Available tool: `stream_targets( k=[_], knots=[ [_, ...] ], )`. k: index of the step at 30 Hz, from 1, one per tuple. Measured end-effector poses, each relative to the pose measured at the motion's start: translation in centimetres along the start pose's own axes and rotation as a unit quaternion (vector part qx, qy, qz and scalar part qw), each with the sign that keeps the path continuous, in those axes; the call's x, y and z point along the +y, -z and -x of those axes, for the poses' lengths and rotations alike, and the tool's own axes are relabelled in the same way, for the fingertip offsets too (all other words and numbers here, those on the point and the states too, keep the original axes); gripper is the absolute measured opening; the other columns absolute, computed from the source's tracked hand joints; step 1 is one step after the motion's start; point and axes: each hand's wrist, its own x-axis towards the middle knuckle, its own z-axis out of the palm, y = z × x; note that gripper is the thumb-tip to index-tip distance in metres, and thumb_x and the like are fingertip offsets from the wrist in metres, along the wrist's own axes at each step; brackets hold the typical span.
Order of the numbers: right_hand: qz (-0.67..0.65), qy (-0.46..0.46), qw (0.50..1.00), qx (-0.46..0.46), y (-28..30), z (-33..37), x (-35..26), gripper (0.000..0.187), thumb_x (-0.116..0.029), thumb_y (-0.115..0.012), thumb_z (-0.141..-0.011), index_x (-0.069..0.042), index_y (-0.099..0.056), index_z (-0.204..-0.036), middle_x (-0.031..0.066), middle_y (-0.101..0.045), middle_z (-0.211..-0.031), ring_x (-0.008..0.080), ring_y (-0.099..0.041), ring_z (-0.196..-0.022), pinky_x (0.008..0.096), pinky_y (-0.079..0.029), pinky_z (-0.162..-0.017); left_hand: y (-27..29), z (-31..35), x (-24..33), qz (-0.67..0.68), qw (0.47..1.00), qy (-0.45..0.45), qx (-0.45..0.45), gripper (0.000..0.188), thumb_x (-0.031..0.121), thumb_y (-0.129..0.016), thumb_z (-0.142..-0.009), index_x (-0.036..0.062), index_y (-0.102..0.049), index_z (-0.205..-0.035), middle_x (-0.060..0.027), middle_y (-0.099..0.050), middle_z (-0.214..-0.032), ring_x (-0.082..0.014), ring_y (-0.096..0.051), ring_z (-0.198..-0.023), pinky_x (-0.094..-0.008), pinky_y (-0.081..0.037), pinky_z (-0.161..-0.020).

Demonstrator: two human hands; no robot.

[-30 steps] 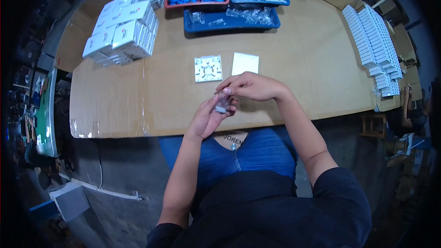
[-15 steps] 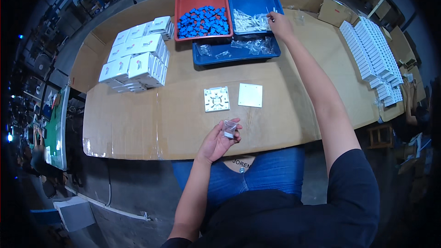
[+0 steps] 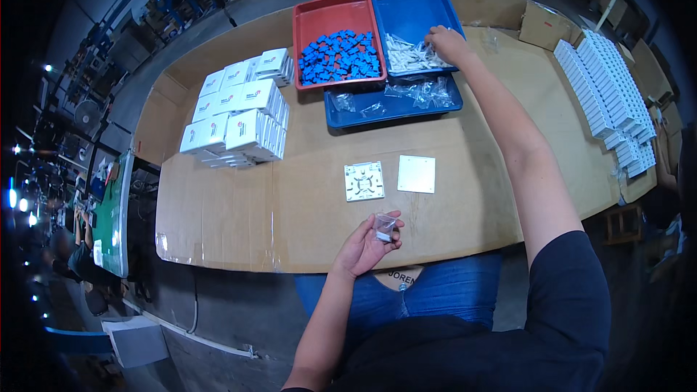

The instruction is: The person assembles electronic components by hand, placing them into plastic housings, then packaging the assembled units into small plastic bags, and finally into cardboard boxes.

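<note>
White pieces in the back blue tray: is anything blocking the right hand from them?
Nothing visible is. The right hand is over the right side of the back blue tray, by the white pieces; the red tray sits to the left.

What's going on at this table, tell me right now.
Someone is sorting small parts by hand at a cardboard-covered table. The left grip holds a small clear bag with something whitish inside. The right grip is at the blue tray of white parts; whether it holds one is unclear. Left of that tray sits a red tray of blue parts. A square white housing and a flat white plate lie side by side, apart, beyond the bag.
</note>
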Motion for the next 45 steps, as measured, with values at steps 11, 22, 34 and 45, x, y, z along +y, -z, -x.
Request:
stream_targets(
  k=[11, 22, 34, 45],
  knots=[
    [-0.252, -0.194, 0.941, 0.116, -1.7, 0.6, 2.6, 0.010, -0.014, -0.079, -0.084, -0.006, -0.080, -0.090, 0.0144, -0.072, -0.089, 0.0362, -0.070, -0.087, 0.0447, -0.055, -0.083, -0.2, -0.3, 0.2, -0.008, 1.000, 0.007, 0.005, 0.059, 0.041, -0.044, -0.112, -0.0032, -0.045, -0.151, -0.0139, -0.065, -0.128, -0.0235, -0.064, -0.105, -0.0416, -0.051, -0.100],
    [-0.696, -0.224, 0.668, 0.139, 5.0, 1.6, -0.6, 0.027, -0.017, -0.079, -0.094, -0.002, -0.074, -0.116, 0.0013, -0.076, -0.095, 0.0056, -0.058, -0.072, 0.0243, -0.047, -0.067, 0.0, -0.3, -0.1, 0.007, 1.000, 0.002, -0.015, 0.060, 0.042, -0.046, -0.111, -0.0021, -0.044, -0.152, -0.0141, -0.063, -0.129, -0.0260, -0.063, -0.107, -0.0443, -0.050, -0.102],
    [-0.732, -0.191, 0.641, 0.130, 15.4, 20.9, -17.6, 0.019, -0.008, -0.074, -0.096, -0.001, -0.080, -0.112, -0.0028, -0.066, -0.086, 0.0045, -0.050, -0.073, 0.0218, -0.041, -0.065, -7.1, -0.4, 0.3, -0.067, 0.984, -0.165, 0.010, 0.058, 0.046, -0.039, -0.113, 0.0013, -0.049, -0.149, -0.0141, -0.064, -0.130, -0.0272, -0.066, -0.109, -0.0419, -0.053, -0.099],
    [-0.662, -0.113, 0.740, -0.038, 15.3, 27.4, -23.2, 0.011, -0.005, -0.078, -0.092, 0.000, -0.077, -0.102, -0.0022, -0.072, -0.085, 0.0018, -0.061, -0.076, 0.0209, -0.047, -0.066, -9.6, 0.9, -1.5, -0.049, 0.983, -0.144, 0.098, 0.054, 0.043, -0.045, -0.112, 0.0022, -0.051, -0.148, -0.0156, -0.064, -0.139, -0.0295, -0.064, -0.125, -0.0425, -0.054, -0.104]
  ],
)
